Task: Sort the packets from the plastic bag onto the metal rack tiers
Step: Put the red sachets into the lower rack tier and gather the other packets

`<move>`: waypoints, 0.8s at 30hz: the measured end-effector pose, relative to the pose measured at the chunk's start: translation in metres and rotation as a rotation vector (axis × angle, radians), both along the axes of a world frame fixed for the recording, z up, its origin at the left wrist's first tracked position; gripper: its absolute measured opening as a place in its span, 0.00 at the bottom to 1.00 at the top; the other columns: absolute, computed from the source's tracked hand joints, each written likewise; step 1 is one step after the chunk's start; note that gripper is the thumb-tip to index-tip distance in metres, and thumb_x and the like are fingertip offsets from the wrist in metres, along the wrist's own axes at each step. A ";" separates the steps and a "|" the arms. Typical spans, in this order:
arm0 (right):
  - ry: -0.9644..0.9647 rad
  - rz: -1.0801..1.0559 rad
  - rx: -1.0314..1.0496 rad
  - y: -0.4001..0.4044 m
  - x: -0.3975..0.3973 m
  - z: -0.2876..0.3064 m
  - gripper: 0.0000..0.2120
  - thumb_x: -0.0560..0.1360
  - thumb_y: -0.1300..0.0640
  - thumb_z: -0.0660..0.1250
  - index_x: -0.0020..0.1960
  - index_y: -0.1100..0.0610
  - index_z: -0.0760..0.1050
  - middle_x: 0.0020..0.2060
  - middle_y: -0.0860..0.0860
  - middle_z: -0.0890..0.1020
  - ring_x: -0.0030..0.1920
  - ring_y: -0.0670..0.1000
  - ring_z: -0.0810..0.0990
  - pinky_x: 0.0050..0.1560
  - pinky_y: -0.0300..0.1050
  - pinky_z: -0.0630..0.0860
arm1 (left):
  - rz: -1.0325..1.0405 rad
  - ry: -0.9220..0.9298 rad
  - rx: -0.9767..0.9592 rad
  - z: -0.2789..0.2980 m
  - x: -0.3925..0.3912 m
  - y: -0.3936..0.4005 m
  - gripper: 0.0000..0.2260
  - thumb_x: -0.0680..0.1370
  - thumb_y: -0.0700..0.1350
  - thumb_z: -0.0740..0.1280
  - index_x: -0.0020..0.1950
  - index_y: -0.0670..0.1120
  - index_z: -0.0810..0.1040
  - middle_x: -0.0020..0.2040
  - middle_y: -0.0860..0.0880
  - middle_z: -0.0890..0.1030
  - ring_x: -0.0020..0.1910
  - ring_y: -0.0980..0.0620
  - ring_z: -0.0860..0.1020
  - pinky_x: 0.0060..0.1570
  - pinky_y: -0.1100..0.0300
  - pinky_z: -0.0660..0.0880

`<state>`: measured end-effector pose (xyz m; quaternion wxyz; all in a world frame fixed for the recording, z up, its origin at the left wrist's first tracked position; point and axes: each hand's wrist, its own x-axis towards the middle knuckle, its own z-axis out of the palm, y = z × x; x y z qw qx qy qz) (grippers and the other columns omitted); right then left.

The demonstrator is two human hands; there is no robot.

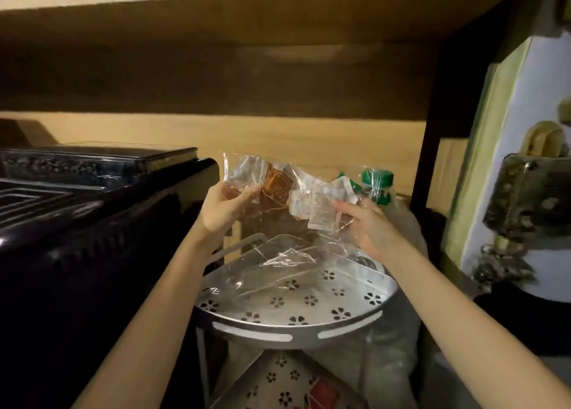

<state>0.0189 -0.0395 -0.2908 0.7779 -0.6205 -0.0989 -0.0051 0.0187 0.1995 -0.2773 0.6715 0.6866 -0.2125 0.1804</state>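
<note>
I see the top tier [296,300] of the metal rack [287,325] open from above, but the plastic bag [287,192] hangs over its back part between the left hand [224,206] and the right hand [366,223]. On the left, a black appliance [102,223] stands just beside the rack and closes that side. Behind the right hand, a green-capped bottle [377,186] blocks the back corner. A dark post [428,161] limits the right. The wooden shelf [216,13] closes the room above. The lower tier [278,381] is reachable only from the front, under the top rim.

One plastic bag [278,198]; two rack tiers [296,303] visible; one green-capped bottle [377,180]; two hands [224,206].
</note>
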 end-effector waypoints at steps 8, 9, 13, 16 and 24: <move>-0.047 0.125 0.008 -0.007 -0.008 -0.003 0.40 0.55 0.49 0.80 0.65 0.52 0.71 0.58 0.54 0.80 0.53 0.54 0.81 0.54 0.55 0.75 | -0.033 0.059 -0.011 -0.016 -0.009 0.007 0.11 0.75 0.51 0.66 0.48 0.43 0.78 0.44 0.42 0.81 0.44 0.43 0.80 0.46 0.47 0.77; -0.069 0.129 0.015 -0.008 -0.009 -0.001 0.32 0.60 0.50 0.77 0.63 0.50 0.74 0.59 0.52 0.80 0.54 0.52 0.81 0.55 0.55 0.75 | -0.036 0.081 -0.043 -0.015 -0.009 0.008 0.07 0.77 0.49 0.64 0.50 0.48 0.78 0.44 0.46 0.82 0.44 0.47 0.81 0.44 0.51 0.79; -0.105 0.116 0.099 -0.014 -0.011 0.007 0.13 0.75 0.58 0.61 0.56 0.49 0.77 0.55 0.48 0.82 0.50 0.49 0.82 0.46 0.48 0.80 | -0.021 0.078 -0.024 -0.009 -0.011 0.017 0.12 0.79 0.49 0.60 0.57 0.50 0.79 0.48 0.47 0.83 0.47 0.46 0.81 0.39 0.55 0.77; -0.092 0.064 0.107 -0.016 -0.013 0.009 0.13 0.77 0.61 0.60 0.58 0.52 0.76 0.57 0.51 0.81 0.45 0.48 0.81 0.36 0.40 0.79 | -0.054 0.083 -0.044 -0.003 -0.013 0.017 0.12 0.79 0.49 0.59 0.56 0.49 0.78 0.53 0.42 0.82 0.49 0.44 0.82 0.45 0.53 0.77; -0.089 0.086 0.174 -0.020 -0.015 0.013 0.11 0.69 0.56 0.66 0.50 0.49 0.81 0.54 0.52 0.83 0.55 0.55 0.78 0.54 0.53 0.73 | -0.008 0.022 -0.076 0.016 -0.021 0.011 0.12 0.79 0.50 0.59 0.56 0.49 0.78 0.46 0.47 0.85 0.44 0.48 0.84 0.45 0.53 0.78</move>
